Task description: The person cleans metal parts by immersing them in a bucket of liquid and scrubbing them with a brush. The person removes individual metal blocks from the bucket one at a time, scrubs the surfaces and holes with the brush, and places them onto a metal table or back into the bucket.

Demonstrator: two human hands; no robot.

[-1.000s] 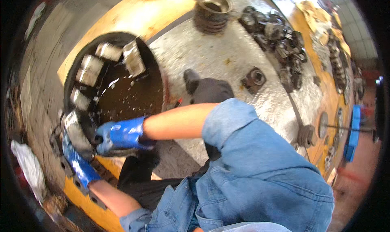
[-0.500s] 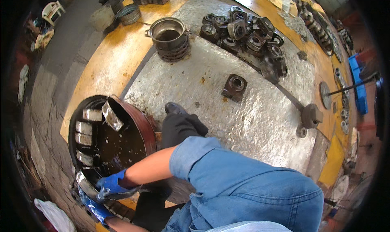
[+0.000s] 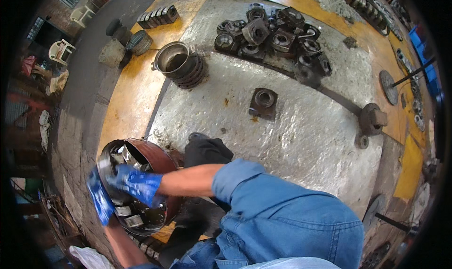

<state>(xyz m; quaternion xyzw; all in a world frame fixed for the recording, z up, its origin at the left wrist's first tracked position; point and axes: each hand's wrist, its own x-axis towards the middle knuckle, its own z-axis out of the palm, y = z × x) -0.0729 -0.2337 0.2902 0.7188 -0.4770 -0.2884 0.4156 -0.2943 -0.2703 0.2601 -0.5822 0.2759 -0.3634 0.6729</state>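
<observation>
Both my hands wear blue gloves and are at the left rim of a reddish cut-open drum (image 3: 157, 155). Between them they grip a grey metal block (image 3: 106, 172), smeared by motion. My left hand (image 3: 100, 196) wraps its outer side, while my right hand (image 3: 137, 182) reaches over the drum and closes on its inner side. Dark liquid and several metal blocks lie inside the drum; one shiny block (image 3: 134, 156) leans by the far rim, and another block (image 3: 134, 220) sits near the close rim. My fingertips are partly hidden behind the block.
A dirty metal sheet (image 3: 207, 113) covers the floor, bearing a single holed block (image 3: 263, 103). Farther off are a pile of oily blocks (image 3: 282, 40), a two-handled pot (image 3: 173, 60) on dark rings, and a row of blocks (image 3: 157, 16). A rod with a round base (image 3: 389, 87) stands right.
Both hands have moved away from me along the drum's left side, carrying the metal block up over the drum. My view has shifted, so the drum sits lower in the picture.
</observation>
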